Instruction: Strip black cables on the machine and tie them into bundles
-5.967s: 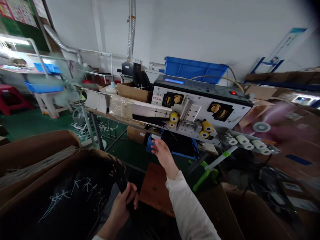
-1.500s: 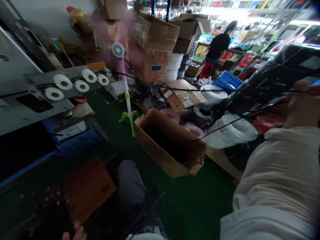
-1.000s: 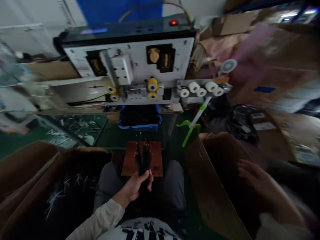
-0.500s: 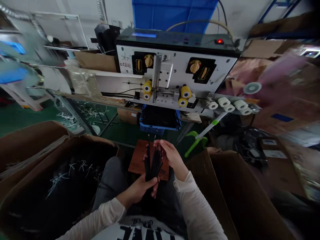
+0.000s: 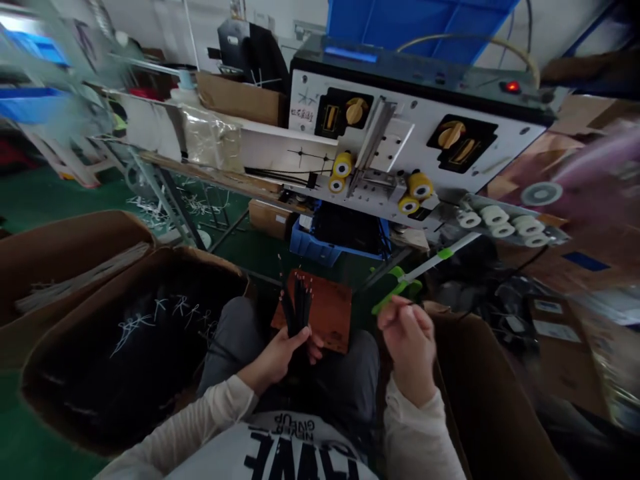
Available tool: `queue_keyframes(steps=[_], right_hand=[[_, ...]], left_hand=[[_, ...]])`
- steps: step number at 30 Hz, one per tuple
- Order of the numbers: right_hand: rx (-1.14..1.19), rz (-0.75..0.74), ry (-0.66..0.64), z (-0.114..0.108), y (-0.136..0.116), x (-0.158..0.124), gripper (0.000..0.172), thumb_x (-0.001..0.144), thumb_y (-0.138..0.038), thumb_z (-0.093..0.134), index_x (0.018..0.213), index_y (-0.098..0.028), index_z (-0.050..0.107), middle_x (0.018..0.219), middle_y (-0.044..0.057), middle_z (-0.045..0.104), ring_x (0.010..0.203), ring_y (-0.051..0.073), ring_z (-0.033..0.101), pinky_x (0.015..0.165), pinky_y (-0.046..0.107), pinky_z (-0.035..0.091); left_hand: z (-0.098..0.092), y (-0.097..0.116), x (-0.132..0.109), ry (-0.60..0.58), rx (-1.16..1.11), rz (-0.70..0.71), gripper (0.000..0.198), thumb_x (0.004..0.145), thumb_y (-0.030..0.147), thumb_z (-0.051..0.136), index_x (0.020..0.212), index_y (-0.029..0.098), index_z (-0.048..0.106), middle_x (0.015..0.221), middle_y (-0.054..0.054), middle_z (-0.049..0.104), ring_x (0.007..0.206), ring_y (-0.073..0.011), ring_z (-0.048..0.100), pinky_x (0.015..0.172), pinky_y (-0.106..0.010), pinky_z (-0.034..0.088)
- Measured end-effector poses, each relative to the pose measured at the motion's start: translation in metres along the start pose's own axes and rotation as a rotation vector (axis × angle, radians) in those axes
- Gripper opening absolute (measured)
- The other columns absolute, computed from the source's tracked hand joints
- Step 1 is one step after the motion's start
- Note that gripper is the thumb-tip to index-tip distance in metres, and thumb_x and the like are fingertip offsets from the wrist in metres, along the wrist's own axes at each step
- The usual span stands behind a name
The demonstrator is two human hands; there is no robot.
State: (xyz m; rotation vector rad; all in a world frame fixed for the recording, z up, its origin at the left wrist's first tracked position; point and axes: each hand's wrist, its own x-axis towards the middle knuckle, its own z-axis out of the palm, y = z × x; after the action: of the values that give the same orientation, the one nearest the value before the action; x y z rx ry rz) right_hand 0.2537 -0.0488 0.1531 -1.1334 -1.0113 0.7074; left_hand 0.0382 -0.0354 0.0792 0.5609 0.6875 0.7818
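My left hand [image 5: 280,353] is closed round a bundle of black wires [image 5: 297,300], held upright above my lap with bare coppery ends at the top. Off to the right, my right hand [image 5: 411,343] is raised with its fingers curled in a pinch, apart from the bundle. Whatever it may hold is too small and blurred to make out. Behind its fingertips is the green foot of a stand [image 5: 395,293]. Under the bundle, between my knees, lies a reddish-brown board [image 5: 333,310].
A cutting machine [image 5: 400,147] with yellow rollers stands on the bench ahead. Beneath it is a blue bin [image 5: 315,247] of black wires. An open carton [image 5: 50,400] holding black bundles with white ties is on my left; another carton [image 5: 480,373] stands on my right.
My right hand has left the top of the wire bundle and moved right, its fingers now curled. My left hand still grips the bundle. The view has turned left and tilted.
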Motion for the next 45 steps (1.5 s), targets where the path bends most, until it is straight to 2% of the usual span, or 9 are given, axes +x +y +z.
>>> queue_keyframes(steps=[3, 9, 16, 22, 26, 29, 33, 41, 45], right_hand=[[-0.051, 0.005, 0.009, -0.010, -0.021, -0.003, 0.005, 0.081, -0.033, 0.057, 0.083, -0.030, 0.060, 0.062, 0.000, 0.054, 0.045, 0.013, 0.046, 0.041, 0.026, 0.035], [-0.437, 0.218, -0.561, 0.040, -0.010, 0.010, 0.019, 0.079, -0.040, 0.060, 0.072, -0.023, 0.054, 0.061, -0.001, 0.060, 0.050, 0.014, 0.054, 0.049, 0.027, 0.041], [-0.510, -0.056, -0.500, 0.070, 0.018, 0.017, 0.018, 0.080, -0.037, 0.059, 0.072, -0.021, 0.057, 0.071, -0.001, 0.053, 0.066, 0.014, 0.053, 0.063, 0.027, 0.042], [-0.367, 0.017, -0.453, 0.067, 0.025, 0.017, 0.022, 0.076, -0.038, 0.065, 0.087, -0.021, 0.057, 0.088, 0.002, 0.057, 0.080, 0.015, 0.057, 0.074, 0.028, 0.047], [-0.071, 0.177, -0.545, 0.069, 0.019, 0.026, 0.054, 0.079, -0.039, 0.062, 0.126, -0.027, 0.040, 0.118, 0.007, 0.056, 0.103, 0.017, 0.057, 0.090, 0.034, 0.047], [-0.063, 0.242, -0.540, 0.076, 0.014, 0.038, 0.069, 0.075, -0.040, 0.067, 0.134, -0.026, 0.034, 0.116, 0.008, 0.059, 0.108, 0.019, 0.056, 0.097, 0.038, 0.044], [-0.110, 0.271, -0.525, 0.090, 0.016, 0.052, 0.080, 0.067, -0.033, 0.074, 0.136, -0.027, 0.033, 0.106, 0.005, 0.064, 0.093, 0.019, 0.063, 0.089, 0.040, 0.050], [-0.048, 0.256, -0.710, 0.097, 0.025, 0.058, 0.033, 0.073, -0.031, 0.069, 0.104, -0.020, 0.064, 0.100, 0.005, 0.068, 0.081, 0.017, 0.065, 0.079, 0.033, 0.052], [0.048, 0.389, -0.733, 0.101, 0.025, 0.064, 0.052, 0.073, -0.033, 0.069, 0.121, -0.025, 0.051, 0.103, 0.004, 0.066, 0.077, 0.016, 0.066, 0.071, 0.033, 0.054]], left_hand=[[0.004, 0.006, 0.003, 0.004, -0.007, 0.016, 0.035, 0.071, 0.042, 0.070, 0.081, 0.012, 0.055, 0.081, -0.011, 0.069, 0.068, -0.0208, 0.067, 0.056, -0.030, 0.050], [0.022, 0.015, 0.010, -0.074, -0.012, 0.031, 0.031, 0.074, 0.039, 0.069, 0.085, 0.012, 0.058, 0.084, -0.012, 0.070, 0.075, -0.0233, 0.068, 0.065, -0.034, 0.052], [0.028, 0.018, 0.012, -0.053, 0.020, 0.077, 0.037, 0.071, 0.044, 0.070, 0.082, 0.011, 0.058, 0.071, -0.006, 0.067, 0.058, -0.0172, 0.064, 0.060, -0.031, 0.051], [0.028, 0.023, 0.008, -0.118, 0.052, 0.096, 0.035, 0.070, 0.041, 0.071, 0.076, 0.013, 0.052, 0.061, 0.000, 0.059, 0.053, -0.0139, 0.061, 0.057, -0.028, 0.049], [0.028, 0.020, 0.007, -0.155, 0.038, 0.043, 0.038, 0.069, 0.037, 0.073, 0.092, 0.013, 0.055, 0.063, 0.002, 0.058, 0.053, -0.0157, 0.062, 0.058, -0.031, 0.050], [0.031, 0.016, 0.007, -0.162, 0.019, 0.001, 0.041, 0.067, 0.034, 0.075, 0.096, 0.013, 0.055, 0.067, 0.000, 0.059, 0.055, -0.0160, 0.062, 0.057, -0.031, 0.051], [0.035, 0.011, 0.009, -0.169, 0.011, -0.042, 0.039, 0.066, 0.032, 0.076, 0.093, 0.012, 0.056, 0.069, -0.001, 0.060, 0.054, -0.0149, 0.061, 0.053, -0.029, 0.050], [0.025, 0.013, 0.013, -0.233, -0.079, -0.118, 0.037, 0.066, 0.024, 0.076, 0.095, 0.011, 0.058, 0.076, -0.005, 0.063, 0.061, -0.0162, 0.062, 0.061, -0.035, 0.053], [0.024, 0.013, 0.014, -0.249, -0.064, -0.118, 0.034, 0.068, 0.024, 0.074, 0.094, 0.011, 0.059, 0.069, -0.003, 0.061, 0.056, -0.0148, 0.060, 0.059, -0.034, 0.052]])
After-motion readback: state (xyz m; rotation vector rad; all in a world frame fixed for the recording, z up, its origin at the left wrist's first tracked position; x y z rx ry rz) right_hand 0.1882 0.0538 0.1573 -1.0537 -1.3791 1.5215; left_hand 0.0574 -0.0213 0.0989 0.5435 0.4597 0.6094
